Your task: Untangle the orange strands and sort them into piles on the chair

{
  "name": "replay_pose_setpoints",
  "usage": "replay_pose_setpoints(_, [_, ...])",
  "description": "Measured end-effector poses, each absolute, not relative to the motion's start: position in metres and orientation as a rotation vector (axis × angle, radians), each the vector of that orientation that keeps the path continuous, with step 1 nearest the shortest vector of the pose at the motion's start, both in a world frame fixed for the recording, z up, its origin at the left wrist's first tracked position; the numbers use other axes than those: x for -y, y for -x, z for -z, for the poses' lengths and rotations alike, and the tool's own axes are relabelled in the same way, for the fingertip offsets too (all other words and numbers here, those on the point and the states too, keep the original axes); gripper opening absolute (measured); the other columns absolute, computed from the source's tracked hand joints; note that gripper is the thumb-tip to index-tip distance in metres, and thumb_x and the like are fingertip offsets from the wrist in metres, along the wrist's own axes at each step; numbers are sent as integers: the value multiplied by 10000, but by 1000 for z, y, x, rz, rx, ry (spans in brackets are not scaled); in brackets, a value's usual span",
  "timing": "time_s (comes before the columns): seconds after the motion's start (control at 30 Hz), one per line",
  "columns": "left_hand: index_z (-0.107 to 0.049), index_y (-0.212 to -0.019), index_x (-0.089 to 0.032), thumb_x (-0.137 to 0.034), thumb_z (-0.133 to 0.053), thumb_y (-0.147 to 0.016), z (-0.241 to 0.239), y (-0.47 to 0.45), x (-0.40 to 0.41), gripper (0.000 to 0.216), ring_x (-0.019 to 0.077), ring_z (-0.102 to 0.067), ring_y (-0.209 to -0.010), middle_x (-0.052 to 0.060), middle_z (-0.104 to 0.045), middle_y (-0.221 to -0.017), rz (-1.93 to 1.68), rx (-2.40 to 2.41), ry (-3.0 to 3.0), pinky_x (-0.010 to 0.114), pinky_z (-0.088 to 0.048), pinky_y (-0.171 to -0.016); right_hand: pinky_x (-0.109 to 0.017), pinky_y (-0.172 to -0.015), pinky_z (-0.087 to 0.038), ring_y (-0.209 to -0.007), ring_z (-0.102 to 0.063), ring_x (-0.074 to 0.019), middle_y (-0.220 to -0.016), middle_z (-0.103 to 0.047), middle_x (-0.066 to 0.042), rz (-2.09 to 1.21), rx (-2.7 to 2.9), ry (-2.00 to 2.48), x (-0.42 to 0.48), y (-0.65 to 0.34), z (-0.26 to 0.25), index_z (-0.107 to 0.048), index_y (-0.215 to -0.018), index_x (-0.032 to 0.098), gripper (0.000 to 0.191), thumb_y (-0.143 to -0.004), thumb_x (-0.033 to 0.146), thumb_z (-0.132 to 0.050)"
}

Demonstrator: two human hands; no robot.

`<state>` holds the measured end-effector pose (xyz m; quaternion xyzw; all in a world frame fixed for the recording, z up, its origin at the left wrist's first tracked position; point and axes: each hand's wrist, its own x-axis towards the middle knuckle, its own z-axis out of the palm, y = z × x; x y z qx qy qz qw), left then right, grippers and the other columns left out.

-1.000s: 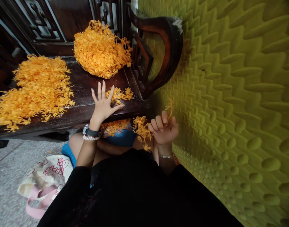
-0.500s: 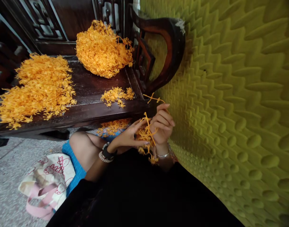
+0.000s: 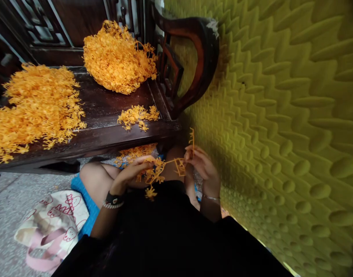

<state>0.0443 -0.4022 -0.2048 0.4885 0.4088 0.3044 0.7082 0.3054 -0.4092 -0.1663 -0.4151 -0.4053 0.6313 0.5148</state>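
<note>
My left hand (image 3: 133, 173) pinches a tangled clump of orange plastic pieces (image 3: 152, 175) over my lap. My right hand (image 3: 201, 163) grips a thin orange strip (image 3: 180, 163) that stretches out of that clump, one end sticking up past my fingers. Both hands hover just below the front edge of a dark wooden bench (image 3: 101, 132). A small heap of orange pieces (image 3: 137, 115) lies on the seat above my hands. Further orange pieces (image 3: 133, 153) rest on my lap under the bench edge.
Two big orange piles sit on the bench: one at the left (image 3: 35, 105), one at the back (image 3: 117, 57). A curved wooden armrest (image 3: 199, 61) stands beside a yellow-green padded wall (image 3: 280, 115). A printed tote bag (image 3: 49, 223) lies on the grey floor.
My left hand left the small heap on the seat and came down to the clump. Both hands have since spread apart, drawing an orange strip out between them.
</note>
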Motion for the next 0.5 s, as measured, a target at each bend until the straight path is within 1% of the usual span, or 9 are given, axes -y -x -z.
replay_pose_setpoints(0.07, [-702,-838,-184,-359,-693,-732,197,-40,408,204,167,-631,-791,35,-699,-843,-749,-997,-1033,277,-501,-740,-270,-731,-519,-732,-619,-118,-772,-651,-6,-1506,1002,1102,411,-304,177,-661,-952,186,207,-801,301,-579])
replay_pose_setpoints(0.1, [-707,-841,-192,-360,-693,-728,191,-39,411,202,175,-634,-804,40,-705,-856,-775,-1031,-1038,285,-509,-744,-280,-748,-520,-756,-634,-124,-804,-669,-11,-1500,1000,1171,411,-304,181,-650,-977,189,227,-798,316,-589])
replay_pose_setpoints(0.17, [-714,-830,-201,-371,-686,-729,178,-38,417,200,189,-638,-817,45,-709,-863,-778,-1063,-1087,295,-523,-729,-294,-720,-520,-733,-646,-137,-813,-684,-19,-1453,1027,1365,411,-306,188,-629,-953,189,238,-794,366,-612])
replay_pose_setpoints(0.23, [-713,-835,-203,-385,-664,-745,166,-39,421,208,191,-639,-820,44,-705,-856,-752,-1070,-1110,290,-528,-697,-294,-661,-503,-666,-629,-151,-735,-669,-24,-1307,1145,1573,411,-309,187,-618,-840,181,242,-785,416,-643])
replay_pose_setpoints(0.3, [-704,-844,-202,-384,-651,-763,159,-42,422,205,180,-635,-817,40,-697,-847,-743,-1059,-1081,277,-523,-681,-302,-630,-479,-617,-592,-161,-654,-627,-21,-1018,1240,1690,415,-309,177,-608,-753,188,263,-788,444,-652])
replay_pose_setpoints(0.37, [-679,-811,-200,-381,-652,-776,158,-43,422,187,155,-620,-734,26,-674,-781,-745,-1012,-1006,259,-508,-632,-323,-673,-472,-648,-573,-171,-667,-598,-20,-670,1191,1653,422,-299,160,-606,-762,208,234,-820,433,-630])
replay_pose_setpoints(0.43, [-621,-731,-191,-406,-655,-783,161,-44,420,224,113,-548,-556,-5,-600,-639,-700,-914,-912,230,-448,-505,-348,-770,-473,-735,-565,-176,-764,-572,-18,-355,1043,1484,433,-280,144,-581,-792,237,157,-831,381,-630])
replay_pose_setpoints(0.5, [-562,-679,-186,-442,-639,-799,165,-43,419,293,77,-442,-438,-36,-510,-547,-654,-823,-855,205,-354,-415,-376,-853,-464,-880,-555,-196,-899,-545,-25,-128,956,1255,445,-255,135,-571,-889,284,110,-826,346,-637])
